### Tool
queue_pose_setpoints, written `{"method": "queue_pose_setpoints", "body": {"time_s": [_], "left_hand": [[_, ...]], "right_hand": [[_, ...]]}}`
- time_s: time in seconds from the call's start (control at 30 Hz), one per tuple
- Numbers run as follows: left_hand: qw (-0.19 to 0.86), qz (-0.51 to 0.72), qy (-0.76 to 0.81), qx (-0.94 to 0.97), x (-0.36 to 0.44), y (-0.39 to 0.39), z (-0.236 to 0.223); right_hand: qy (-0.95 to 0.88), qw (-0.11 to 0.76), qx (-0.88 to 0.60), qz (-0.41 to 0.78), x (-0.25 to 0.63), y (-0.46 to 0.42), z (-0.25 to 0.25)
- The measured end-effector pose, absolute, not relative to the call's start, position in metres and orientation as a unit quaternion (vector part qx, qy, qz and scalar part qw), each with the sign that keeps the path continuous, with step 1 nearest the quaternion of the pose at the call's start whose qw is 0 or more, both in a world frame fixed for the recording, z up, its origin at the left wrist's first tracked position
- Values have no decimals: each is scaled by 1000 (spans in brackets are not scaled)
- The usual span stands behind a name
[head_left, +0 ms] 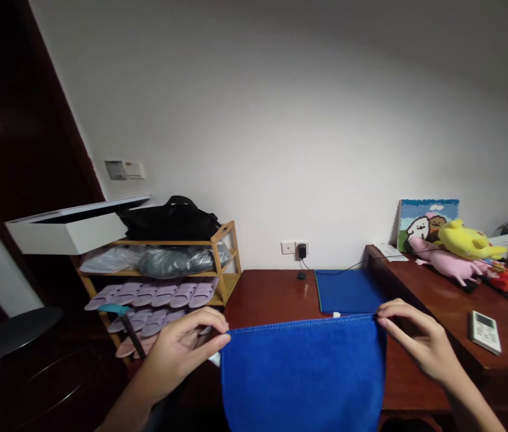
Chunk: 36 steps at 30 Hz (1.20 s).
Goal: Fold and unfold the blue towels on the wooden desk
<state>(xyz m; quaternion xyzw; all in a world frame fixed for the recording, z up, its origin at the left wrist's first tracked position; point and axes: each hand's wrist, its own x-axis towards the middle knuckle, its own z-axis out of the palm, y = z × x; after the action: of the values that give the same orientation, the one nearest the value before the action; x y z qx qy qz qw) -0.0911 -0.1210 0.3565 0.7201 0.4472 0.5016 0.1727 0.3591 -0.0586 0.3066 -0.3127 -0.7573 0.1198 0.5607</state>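
Observation:
I hold a blue towel (pixel 303 375) stretched out in front of me by its top corners. My left hand (pixel 186 345) pinches the top left corner, fingers closed on the hem. My right hand (pixel 415 336) pinches the top right corner. The cloth hangs down flat between them, with a small white tag at its upper edge. Behind it another blue cloth (pixel 348 291) lies flat on a low reddish wooden table (pixel 271 297).
A wooden rack (pixel 224 264) at left holds several lilac slippers (pixel 159 295), bagged items, a black bag (pixel 173 219) and a white box (pixel 74 228). A desk at right (pixel 505 324) carries plush toys (pixel 460 252), a picture and a remote (pixel 484 331). A charger is plugged into the wall socket (pixel 301 249).

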Motion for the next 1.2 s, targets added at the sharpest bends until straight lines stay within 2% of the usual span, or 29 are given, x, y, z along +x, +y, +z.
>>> {"method": "queue_pose_setpoints", "body": {"time_s": [0.1, 0.23, 0.4, 0.53, 0.73, 0.97, 1.1, 1.2], "left_hand": [[226, 485, 468, 703, -98, -77, 328], [306, 448, 516, 663, -112, 2, 252], [252, 374, 616, 646, -122, 75, 150], [227, 342, 647, 643, -130, 99, 103], [223, 289, 674, 642, -145, 113, 63], [233, 229, 697, 638, -155, 83, 45], [207, 186, 724, 631, -165, 36, 46], [171, 141, 748, 626, -172, 0, 46]], "right_hand": [[-766, 527, -337, 149, 347, -17, 282], [-793, 439, -383, 179, 314, 66, 220], [-808, 276, -485, 190, 260, 148, 130], [-808, 218, -513, 189, 228, 177, 82], [-810, 156, -536, 176, 201, 212, 57], [-815, 166, -525, 182, 116, 247, 62], [-844, 202, -457, 196, 76, 208, 63], [-846, 246, -435, 185, 99, 145, 49]]}}
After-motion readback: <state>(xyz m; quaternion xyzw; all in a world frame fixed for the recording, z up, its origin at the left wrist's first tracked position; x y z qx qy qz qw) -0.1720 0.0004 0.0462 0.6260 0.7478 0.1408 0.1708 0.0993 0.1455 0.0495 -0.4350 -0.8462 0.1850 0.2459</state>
